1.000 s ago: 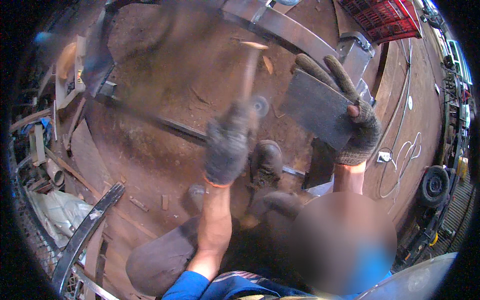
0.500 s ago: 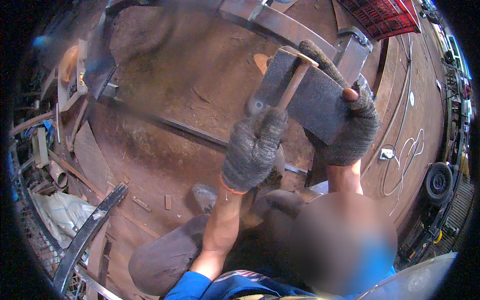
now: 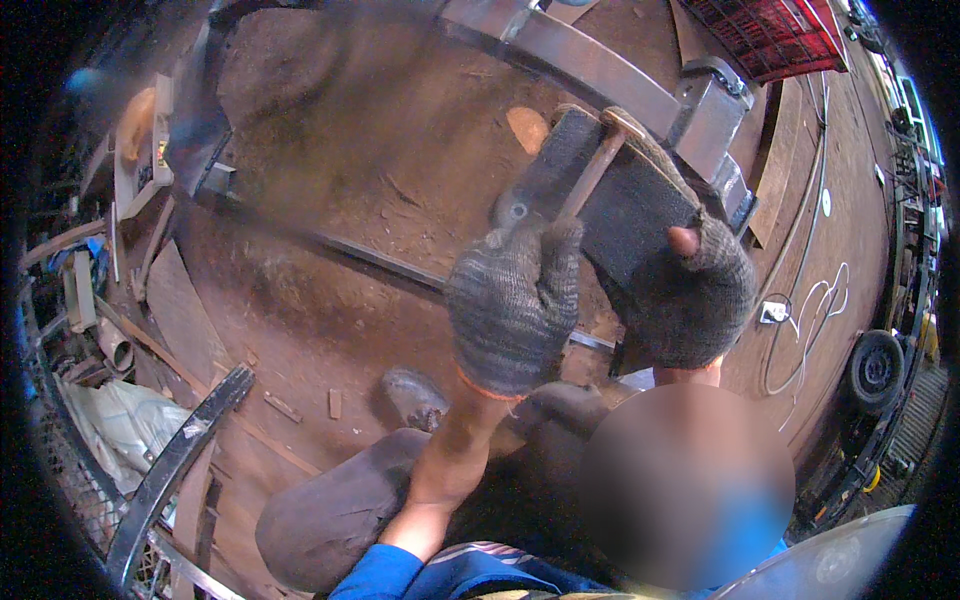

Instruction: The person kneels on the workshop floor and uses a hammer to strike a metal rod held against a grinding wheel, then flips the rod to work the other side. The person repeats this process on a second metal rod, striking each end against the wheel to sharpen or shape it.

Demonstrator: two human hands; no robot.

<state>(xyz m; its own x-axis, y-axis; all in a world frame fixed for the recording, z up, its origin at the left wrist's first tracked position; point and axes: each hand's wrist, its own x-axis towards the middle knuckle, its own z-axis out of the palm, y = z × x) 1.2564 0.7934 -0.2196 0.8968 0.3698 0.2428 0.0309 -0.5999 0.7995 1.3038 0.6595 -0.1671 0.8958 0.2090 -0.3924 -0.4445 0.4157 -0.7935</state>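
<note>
My left hand (image 3: pixel 515 300), in a dark knit glove with an orange cuff, is closed around the lower end of a brown rod (image 3: pixel 595 172). The rod has a flat, rounded head and lies across the face of a dark rectangular plate (image 3: pixel 635 205). Gripping that plate at its right side is my right hand (image 3: pixel 700 285), gloved alike, with a bare thumb tip showing and its fingers mostly hidden behind. A small round fitting with a hole (image 3: pixel 517 211) sits by the plate's left edge, just above my left glove.
Beyond my hands runs a heavy metal frame (image 3: pixel 590 65), with a thin bar (image 3: pixel 375 262) crossing left. A red crate (image 3: pixel 775 40) stands at far right. Cables and a white socket (image 3: pixel 773 311) lie at right, near a wheel (image 3: pixel 877 366). Scrap and a white sack (image 3: pixel 125 425) lie left.
My left hand has turned so more of its back shows. My right hand has dropped slightly nearer me, and the plate has tilted, its face now darker.
</note>
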